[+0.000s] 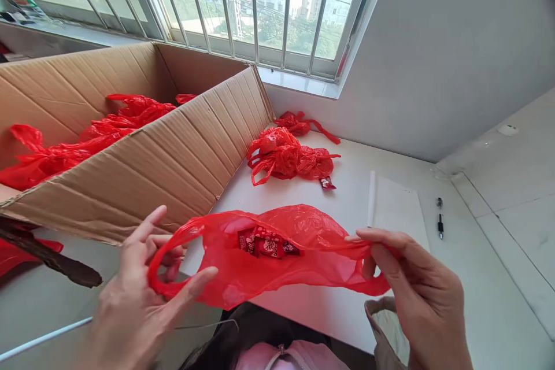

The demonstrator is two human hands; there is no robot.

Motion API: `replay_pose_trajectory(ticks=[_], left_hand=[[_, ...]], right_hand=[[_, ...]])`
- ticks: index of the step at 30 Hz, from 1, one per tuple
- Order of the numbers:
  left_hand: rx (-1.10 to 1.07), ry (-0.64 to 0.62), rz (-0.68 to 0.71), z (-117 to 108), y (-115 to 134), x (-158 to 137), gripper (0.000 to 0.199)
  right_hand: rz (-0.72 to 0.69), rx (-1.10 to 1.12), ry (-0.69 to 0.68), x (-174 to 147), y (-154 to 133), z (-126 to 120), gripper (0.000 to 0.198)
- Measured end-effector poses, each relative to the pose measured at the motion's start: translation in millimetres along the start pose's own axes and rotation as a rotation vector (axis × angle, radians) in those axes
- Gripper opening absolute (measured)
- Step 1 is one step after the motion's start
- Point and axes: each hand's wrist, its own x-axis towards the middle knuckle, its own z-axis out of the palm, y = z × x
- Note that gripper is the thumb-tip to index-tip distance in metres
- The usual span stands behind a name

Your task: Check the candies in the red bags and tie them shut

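Stretching sideways between the person's two hands, a thin, translucent red plastic bag with loop handles [318, 228] gapes open above the near edge of a smooth white table [477, 300]. The left hand [128, 295] stands with thumb and index finger spread wide, the bag's left handle looped against it; whether its other fingers grip the loop cannot be told. The right hand [427, 292] pinches the opposite handle between thumb and fingers. Small, shiny dark-red printed packets [269, 245] lie inside the bag, midway between the hands. Beyond it, crumpled red plastic bags [275, 153] sit on the table beside a large, open brown cardboard box [173, 156], with one small dark-red wrapped packet [327, 183] just in front of them.
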Motion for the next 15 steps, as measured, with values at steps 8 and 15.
replay_pose_trajectory(ticks=[8,15], left_hand=[[-0.204,-0.322,-0.069,57.7,-5.4,-3.3,0.081],[-0.978,-0.302,-0.225,50.6,27.4,37.8,0.069]], right_hand=[[0.085,0.100,-0.140,1.0,0.9,20.0,0.020],[-0.021,0.402,0.409,50.6,7.9,0.9,0.003]])
